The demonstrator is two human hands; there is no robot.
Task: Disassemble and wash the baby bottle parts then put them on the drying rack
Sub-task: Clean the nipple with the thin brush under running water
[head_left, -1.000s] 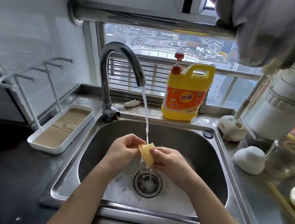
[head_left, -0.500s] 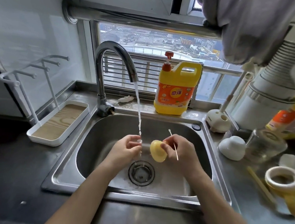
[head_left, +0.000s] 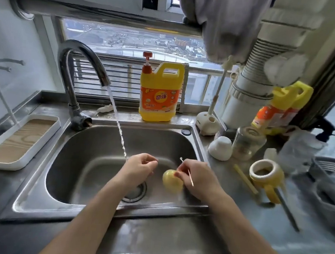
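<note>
Over the steel sink (head_left: pixel 93 141), my right hand (head_left: pixel 196 177) holds a soft yellow nipple (head_left: pixel 172 181) and a thin stick-like brush (head_left: pixel 190 175). My left hand (head_left: pixel 139 169) is beside it, fingers curled with nothing in them, just under the stream of running water (head_left: pixel 118 127). On the right counter stand a white cap (head_left: pixel 220 148), the clear glass bottle (head_left: pixel 246 144) and the yellow handled collar ring (head_left: pixel 266 174). The white drying rack (head_left: pixel 19 141) with upright pegs stands left of the sink.
The tap (head_left: pixel 80 76) runs at the sink's back left. A yellow detergent jug (head_left: pixel 160 92) and a bottle brush in a white holder (head_left: pixel 207 122) stand behind the sink. A yellow straw (head_left: pixel 245 179), a second yellow jug (head_left: pixel 282 107) and a dark basket (head_left: pixel 328 179) crowd the right counter.
The hands have parted: both held the nipple under the stream, now only the right holds it, off to the right of the water. The view has swung right.
</note>
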